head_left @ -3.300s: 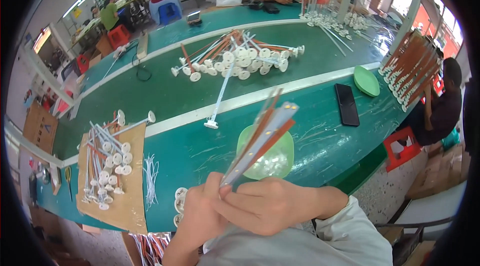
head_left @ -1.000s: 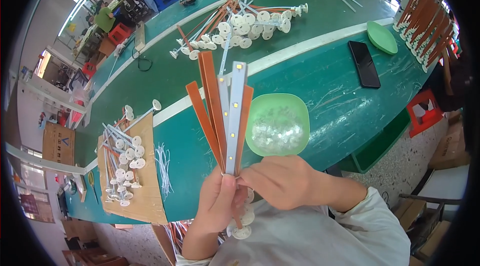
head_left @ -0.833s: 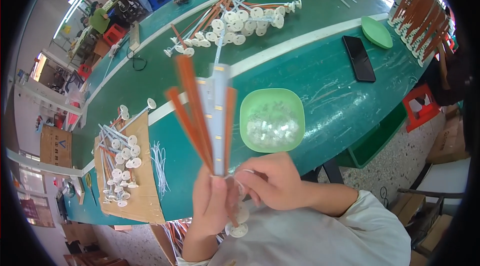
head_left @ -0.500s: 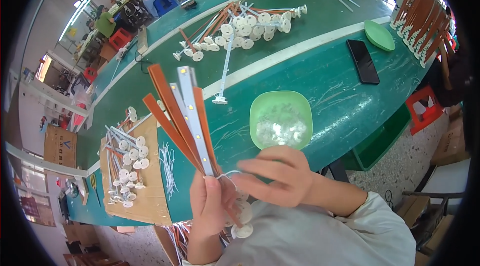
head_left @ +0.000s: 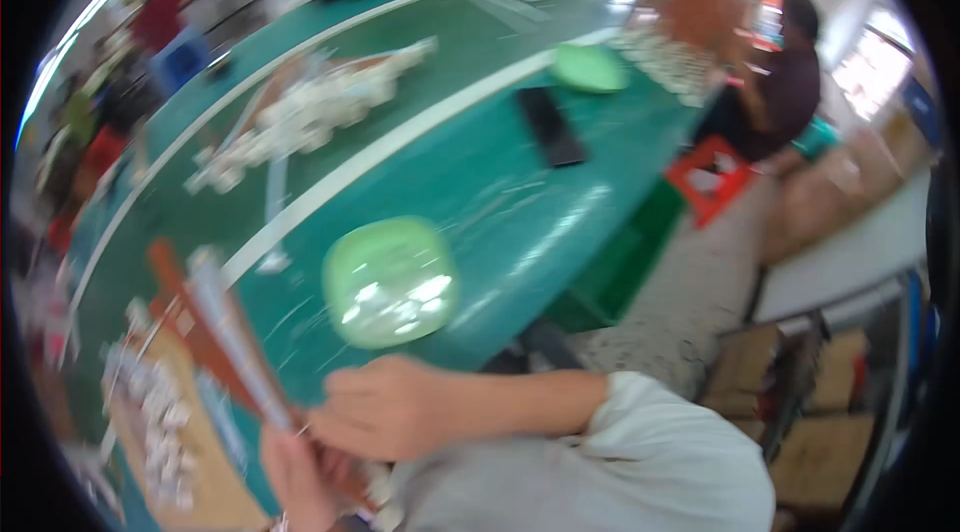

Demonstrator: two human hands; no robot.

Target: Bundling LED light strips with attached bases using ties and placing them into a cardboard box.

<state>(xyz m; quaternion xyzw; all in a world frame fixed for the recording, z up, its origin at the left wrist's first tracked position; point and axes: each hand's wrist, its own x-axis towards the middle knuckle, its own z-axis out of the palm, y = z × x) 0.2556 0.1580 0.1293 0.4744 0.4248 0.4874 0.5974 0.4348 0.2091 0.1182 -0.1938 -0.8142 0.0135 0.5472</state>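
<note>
My left hand, low at the left, is closed around a bundle of LED light strips, white and orange-brown, which slants up and left. Pale round ends of the bundle show just below the hand, near my grey clothing. My right hand presses against the bundle directly above the left, its fingers curled together. What its fingertips pinch is hidden and blurred. Beyond the hands stands a light green bowl with small clear or white pieces inside.
Cardboard at the left carries strips with white round ends. A larger pile of strips lies farther back. A black phone and a green dish are at the right. Beyond the table edge are a red stool and a seated person.
The view has swung right and blurred, so the bowl and phone appear farther left. My right hand's fingers, apart beside a white wire loop before, are now curled in against the bundle.
</note>
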